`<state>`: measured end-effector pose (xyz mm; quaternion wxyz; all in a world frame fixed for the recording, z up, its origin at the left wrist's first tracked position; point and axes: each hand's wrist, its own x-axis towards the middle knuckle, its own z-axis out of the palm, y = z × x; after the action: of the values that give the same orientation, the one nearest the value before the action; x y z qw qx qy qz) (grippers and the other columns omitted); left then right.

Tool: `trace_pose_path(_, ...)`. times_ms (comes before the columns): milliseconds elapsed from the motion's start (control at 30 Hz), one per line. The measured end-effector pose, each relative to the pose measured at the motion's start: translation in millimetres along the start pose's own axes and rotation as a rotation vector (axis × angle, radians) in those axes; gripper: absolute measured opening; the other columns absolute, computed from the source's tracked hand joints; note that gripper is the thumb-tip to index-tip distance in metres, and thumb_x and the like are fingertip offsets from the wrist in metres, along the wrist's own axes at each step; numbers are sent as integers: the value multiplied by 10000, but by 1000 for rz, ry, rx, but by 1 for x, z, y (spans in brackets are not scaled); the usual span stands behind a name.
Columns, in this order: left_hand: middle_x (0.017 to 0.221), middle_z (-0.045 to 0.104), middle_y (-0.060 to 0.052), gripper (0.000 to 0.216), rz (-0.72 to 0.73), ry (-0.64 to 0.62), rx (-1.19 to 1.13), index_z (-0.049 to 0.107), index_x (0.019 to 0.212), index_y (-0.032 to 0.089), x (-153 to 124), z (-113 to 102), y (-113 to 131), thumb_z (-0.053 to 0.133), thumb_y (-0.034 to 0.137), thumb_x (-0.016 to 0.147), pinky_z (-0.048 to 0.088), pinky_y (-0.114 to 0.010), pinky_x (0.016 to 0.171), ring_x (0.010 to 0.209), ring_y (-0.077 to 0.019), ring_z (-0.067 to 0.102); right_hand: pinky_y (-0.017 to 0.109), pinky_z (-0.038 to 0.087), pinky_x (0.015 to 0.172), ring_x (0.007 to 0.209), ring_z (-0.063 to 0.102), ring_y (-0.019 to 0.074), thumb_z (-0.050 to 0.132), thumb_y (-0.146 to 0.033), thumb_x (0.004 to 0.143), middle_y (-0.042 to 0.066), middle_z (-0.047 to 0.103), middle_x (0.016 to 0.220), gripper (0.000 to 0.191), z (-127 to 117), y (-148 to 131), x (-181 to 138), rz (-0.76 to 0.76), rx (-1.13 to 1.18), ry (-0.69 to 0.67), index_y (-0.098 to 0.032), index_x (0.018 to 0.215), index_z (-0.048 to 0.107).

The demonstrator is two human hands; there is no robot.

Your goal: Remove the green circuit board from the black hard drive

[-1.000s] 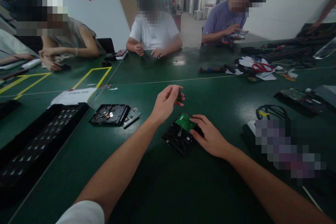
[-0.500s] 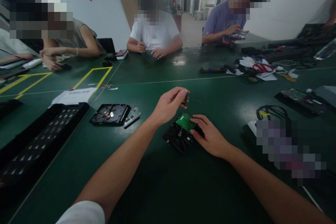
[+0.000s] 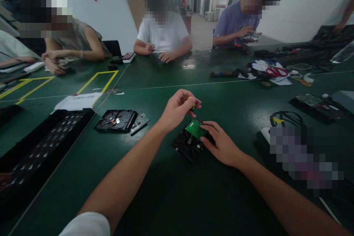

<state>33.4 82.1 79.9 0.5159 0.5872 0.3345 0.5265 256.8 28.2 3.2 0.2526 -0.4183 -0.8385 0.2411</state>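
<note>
A black hard drive (image 3: 186,146) with a green circuit board (image 3: 195,129) on its upper face lies on the table in front of me. My right hand (image 3: 221,143) holds it at the right side, the thumb and fingertips against the board and edge. Just above the far edge of the drive, my left hand (image 3: 183,105) pinches a small yellow-and-dark tool (image 3: 191,100). Most of that tool is hidden by the fingers, so its tip cannot be made out.
Left of my forearm lie another hard drive (image 3: 116,120) and a loose circuit board (image 3: 140,122). A long black tray (image 3: 52,143) is at the far left. To the right are coiled cables (image 3: 287,118) and another drive (image 3: 318,107). Several people sit opposite.
My left hand has turned slightly and its fingers have shifted, showing more of the yellow on the tool. My right hand and the hard drive stay put.
</note>
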Motion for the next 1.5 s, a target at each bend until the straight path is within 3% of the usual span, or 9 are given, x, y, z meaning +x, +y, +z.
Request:
trace_pose_path(100,957,687,-70,249,0,-41,2,641,1127,190,1,-3,0,610,385,977,607,-254,626,909,-191,684,581,453,1146,1381,519,318,526,-383,1048,129,482,1517,396,0,0,0,-8,1,13,-261,1425,533)
trace_pose_path(333,999,668,-96,319,-60,-76,-106,709,1081,173,2,-8,-1,534,431,1016,631,-305,716,956,-204,667,582,461,1139,1384,514,319,521,-397,1049,125,473,1532,401,-1,0,0,16,-9,-4,-254,1423,536)
trace_pose_path(567,844,655,-51,389,13,103,220,646,928,165,1,-5,1,733,543,895,571,-224,563,746,-149,631,572,468,1134,1376,519,313,516,-402,1050,115,467,1533,405,0,1,0,17,-7,2,-268,1432,536)
trace_pose_path(733,818,641,-33,411,38,96,321,613,906,174,0,-3,0,785,544,853,571,-230,599,738,-143,628,548,446,1163,1384,514,302,522,-383,1048,122,480,1517,402,-1,-1,0,3,-6,-9,-251,1428,532)
trace_pose_path(900,906,649,-43,309,33,-52,225,662,1075,192,0,-4,5,658,479,961,601,-249,658,836,-159,649,567,461,1143,1376,522,316,529,-380,1043,126,481,1515,399,-1,-1,0,-8,-4,9,-262,1424,537)
trace_pose_path(1033,1001,685,-72,293,-2,-97,105,668,1173,205,-1,-5,8,573,426,1007,615,-260,695,960,-186,675,587,462,1136,1376,521,322,525,-380,1045,124,486,1511,394,1,1,0,-17,-2,18,-273,1424,536)
trace_pose_path(1167,1030,700,-84,270,12,-86,105,689,1115,183,-1,-4,8,603,407,991,618,-259,687,960,-185,677,580,466,1132,1370,522,313,528,-381,1046,114,484,1512,395,0,0,-1,-8,-10,13,-278,1427,529)
trace_pose_path(1333,961,709,-90,274,16,52,126,608,949,147,-1,-1,7,771,355,878,590,-231,603,843,-168,680,565,452,1148,1381,514,312,530,-384,1044,124,487,1510,393,-2,-1,0,-1,-4,1,-260,1417,537)
trace_pose_path(1500,878,677,-43,255,27,-28,102,572,981,172,-1,-1,7,739,350,908,560,-203,601,834,-157,688,561,460,1140,1367,525,310,530,-388,1045,121,480,1514,394,-1,0,0,-1,-4,3,-264,1419,536)
